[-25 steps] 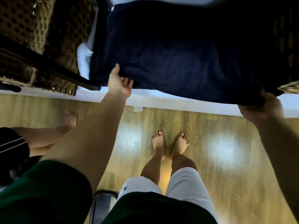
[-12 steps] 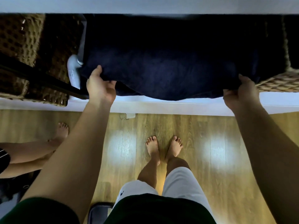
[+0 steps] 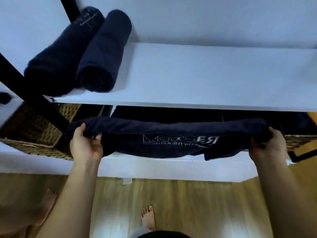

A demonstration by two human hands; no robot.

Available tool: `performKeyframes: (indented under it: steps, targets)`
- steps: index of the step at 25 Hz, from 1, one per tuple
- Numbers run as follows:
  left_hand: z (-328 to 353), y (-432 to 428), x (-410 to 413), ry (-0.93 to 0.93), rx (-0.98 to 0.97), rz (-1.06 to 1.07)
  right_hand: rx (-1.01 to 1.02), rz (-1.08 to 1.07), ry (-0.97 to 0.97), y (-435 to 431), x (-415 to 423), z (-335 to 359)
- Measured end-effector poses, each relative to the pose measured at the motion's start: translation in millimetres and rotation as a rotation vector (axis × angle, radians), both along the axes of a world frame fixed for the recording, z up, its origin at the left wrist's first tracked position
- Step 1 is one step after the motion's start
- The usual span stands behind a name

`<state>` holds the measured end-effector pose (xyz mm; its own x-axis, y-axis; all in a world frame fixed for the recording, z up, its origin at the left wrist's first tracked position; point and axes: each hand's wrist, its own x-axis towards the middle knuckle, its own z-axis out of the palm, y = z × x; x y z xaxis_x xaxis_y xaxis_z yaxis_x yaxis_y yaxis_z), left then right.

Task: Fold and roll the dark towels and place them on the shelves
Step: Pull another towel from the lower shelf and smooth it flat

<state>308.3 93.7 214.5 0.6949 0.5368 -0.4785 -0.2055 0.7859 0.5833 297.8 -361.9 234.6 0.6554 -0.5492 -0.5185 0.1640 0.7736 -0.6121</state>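
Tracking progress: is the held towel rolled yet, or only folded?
Folded, not rolled: the dark towel hangs as a long band stretched between the left hand and right hand.

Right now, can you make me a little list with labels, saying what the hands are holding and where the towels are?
Left hand: grips the left end of the dark towel
Right hand: grips the other end
Held towel: bunched lengthwise, stretched between both hands, pale lettering showing
Already rolled: left rolled towel and right rolled towel, side by side
Where they lie: left end of the white shelf
Below that shelf: wicker basket at the left
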Motion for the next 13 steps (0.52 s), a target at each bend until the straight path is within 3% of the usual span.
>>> performKeyframes:
  steps: [2, 6, 13]
  targets:
    - [29.1, -20.1, -14.0, -0.067, 0.041, 0.046, -0.022, -0.021, -0.101, -32.1, -7.2, 18.8]
    - [82.9, -65.4, -34.0, -0.158, 0.082, 0.011, -0.098, -0.113, -0.101, -121.6, -18.0, 45.3]
    - [149.7, -142.1, -36.8, -0.268, 0.075, -0.05, -0.058, -0.14, -0.253, -183.1, -43.3, 130.8]
